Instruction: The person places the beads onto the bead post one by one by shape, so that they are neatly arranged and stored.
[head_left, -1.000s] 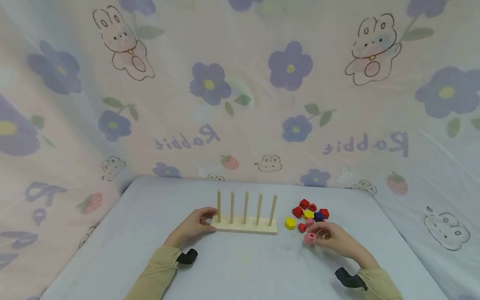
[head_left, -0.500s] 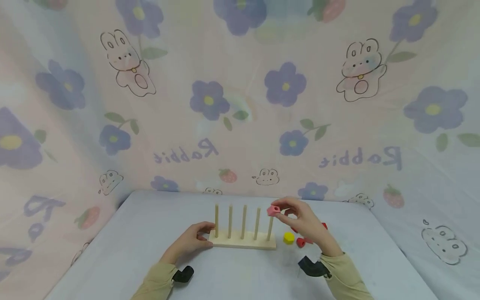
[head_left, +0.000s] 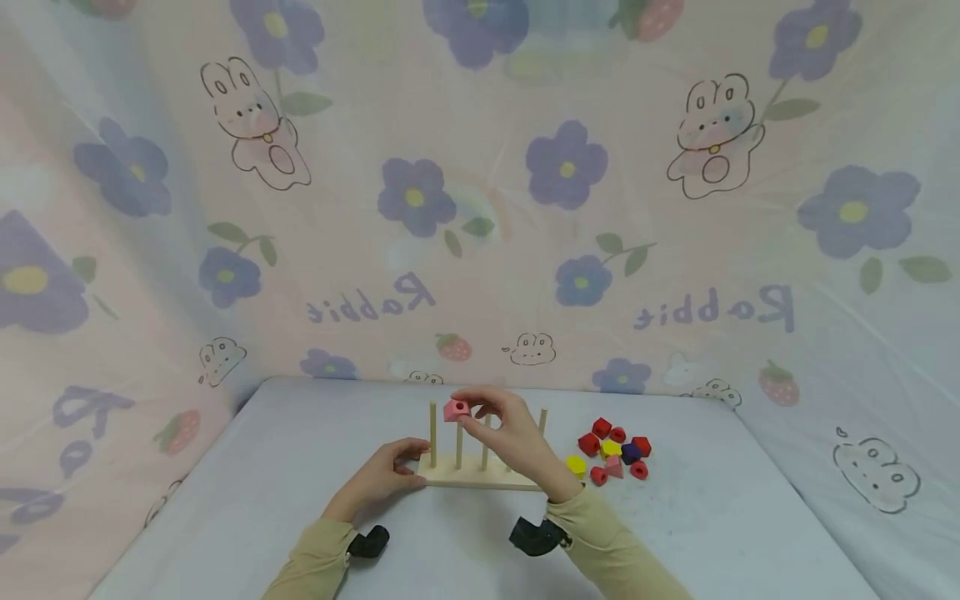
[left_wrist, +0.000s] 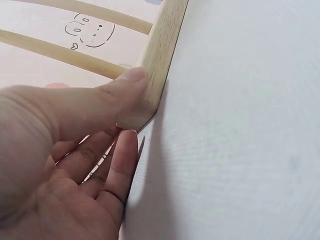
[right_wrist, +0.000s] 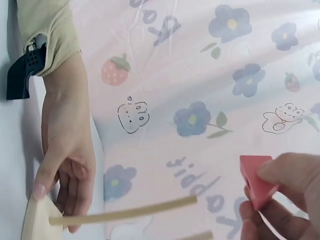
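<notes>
A pale wooden peg stand with a row of upright pegs sits on the table. My left hand holds its left end; the left wrist view has the thumb pressed on the base's corner, fingers bent behind it. With thumb and fingertips, my right hand pinches a pink wedge-shaped block that has a hole through it. This block is held up at the top of the second peg from the left; whether they touch cannot be told. Behind the right hand, part of the stand is hidden.
Right of the stand lies a loose group of small blocks: several red ones, two yellow ones, a dark blue one and another pink one. A rabbit-and-flower curtain hangs behind the white table.
My right hand has picked up the pink block from beside the group and carried it left, past the rightmost peg, to the second peg from the left. The left hand stays at the stand.
</notes>
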